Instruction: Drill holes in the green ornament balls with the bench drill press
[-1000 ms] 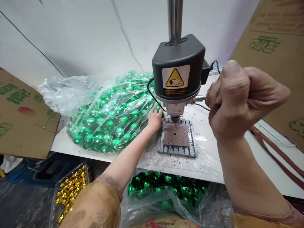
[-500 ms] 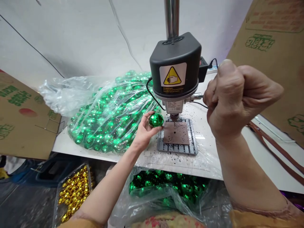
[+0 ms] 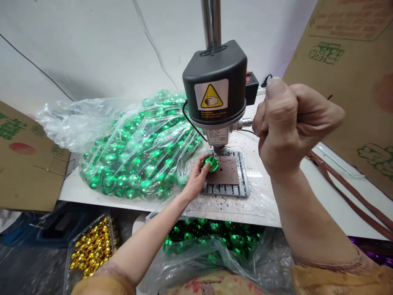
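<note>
My left hand pinches a shiny green faceted ball between thumb and fingers. It holds the ball over the left part of a brown board, which lies on the slotted metal base of a small bench drill press. The drill chuck is just above and right of the ball; the bit is hard to make out. Closed in a fist, my right hand is at the press's right side, by the metal feed hub. The handle inside the fist is mostly hidden.
A clear plastic bag of green balls lies left of the press. Below the table edge is another open bag of green balls. A clear bin holds gold balls. Cardboard boxes flank the table; brown straps lie right. Dark shavings surround the base.
My left hand has brought the green ball rightward, from beside the base to over the brown board under the chuck. The right fist stays at the press's side. The view has shifted slightly.
</note>
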The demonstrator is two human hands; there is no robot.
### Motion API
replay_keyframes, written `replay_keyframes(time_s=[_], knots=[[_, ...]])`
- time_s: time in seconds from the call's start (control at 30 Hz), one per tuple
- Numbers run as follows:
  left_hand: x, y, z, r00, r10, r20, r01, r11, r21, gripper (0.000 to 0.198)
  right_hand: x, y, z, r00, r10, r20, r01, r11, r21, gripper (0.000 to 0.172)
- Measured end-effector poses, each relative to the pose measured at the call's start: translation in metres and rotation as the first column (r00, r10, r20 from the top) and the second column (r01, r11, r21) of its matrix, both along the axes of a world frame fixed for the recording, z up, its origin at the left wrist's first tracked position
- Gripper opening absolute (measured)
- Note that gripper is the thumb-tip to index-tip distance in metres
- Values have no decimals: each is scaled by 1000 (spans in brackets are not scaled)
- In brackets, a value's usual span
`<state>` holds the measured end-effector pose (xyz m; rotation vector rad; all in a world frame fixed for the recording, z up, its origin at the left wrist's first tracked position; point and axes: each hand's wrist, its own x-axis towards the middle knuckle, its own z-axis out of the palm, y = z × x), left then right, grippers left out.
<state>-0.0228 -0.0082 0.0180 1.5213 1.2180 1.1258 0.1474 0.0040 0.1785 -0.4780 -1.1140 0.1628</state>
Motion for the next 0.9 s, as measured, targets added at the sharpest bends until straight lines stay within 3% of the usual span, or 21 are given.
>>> replay_keyframes(time_s=[0.33,0.47,0.57,0.7,0.9], knots=[[7,13,-24,999,-29,17,27,996,83,51,0,4,-3,1000,-23,-16,23,1000,2,50],[13,13,-24,996,14,-89,0,989,148,48,0,4,-5,997,-81,7,82,995,-58,52],[17,12,-22,990,-7,-139,30,986,164,48,0,4,-4,998,-57,-4,57,998,-16,52],[19,9,-20,990,-53,-133,70,989,133,52,0,5,-2,1000,-11,-9,12,1000,28,50],[15,8,-20,986,-102,-132,117,986,115,54,2,0,-8,998,-63,11,63,996,-61,49]])
